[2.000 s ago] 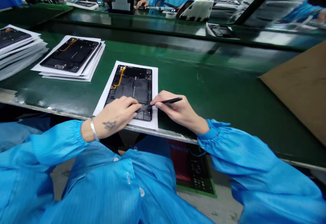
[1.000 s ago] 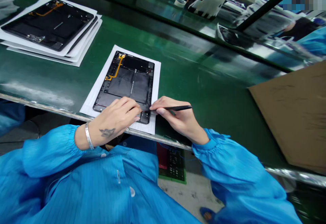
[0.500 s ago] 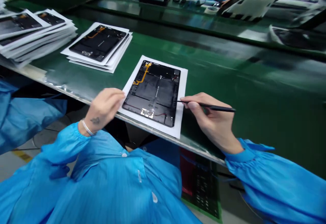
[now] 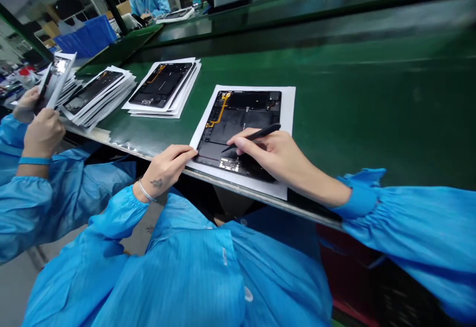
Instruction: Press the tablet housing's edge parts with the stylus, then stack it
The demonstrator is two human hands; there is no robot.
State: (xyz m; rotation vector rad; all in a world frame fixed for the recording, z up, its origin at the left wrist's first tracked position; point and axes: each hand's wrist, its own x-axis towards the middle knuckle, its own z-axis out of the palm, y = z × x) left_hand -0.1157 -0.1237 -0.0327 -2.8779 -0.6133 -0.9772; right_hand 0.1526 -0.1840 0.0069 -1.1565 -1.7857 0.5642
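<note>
Two hands at work on my line: right hand [image 4: 286, 163] grips a black stylus [image 4: 258, 135] over a tablet back panel [image 4: 238, 116], on white paper [image 4: 288, 111] atop a green bench mat [image 4: 353, 119]; left hand [image 4: 163, 166] lies open beside it.

- Tablet [image 4: 238, 119] on a paper sheet [image 4: 288, 114], at the bench's [image 4: 372, 119] front edge
- Stacked tablets on sheets [image 4: 161, 86] just left of it
- Taller stack [image 4: 98, 89] further left, along that edge
</note>
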